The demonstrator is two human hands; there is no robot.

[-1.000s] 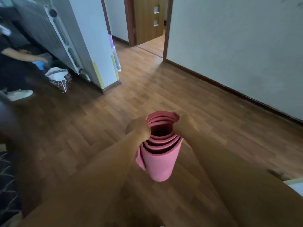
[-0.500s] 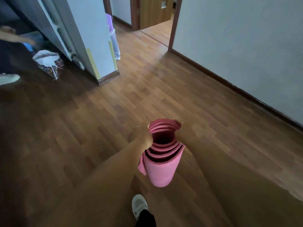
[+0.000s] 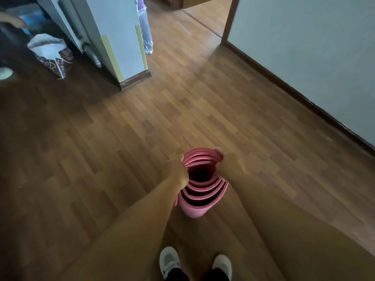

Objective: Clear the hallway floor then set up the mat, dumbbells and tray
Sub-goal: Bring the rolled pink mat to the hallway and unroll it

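Between left fingers [image 3: 181, 160] and right fingers [image 3: 220, 152], upright rolled mat [image 3: 194, 207]

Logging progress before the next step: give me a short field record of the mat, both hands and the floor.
mat: pink, rolled, upright, open end facing the camera
left hand: grips the roll's top rim, left side
right hand: grips the top rim, right side
floor: wood laminate
bag: on the floor, far left, by the wall corner
dumbbells, tray: not in view
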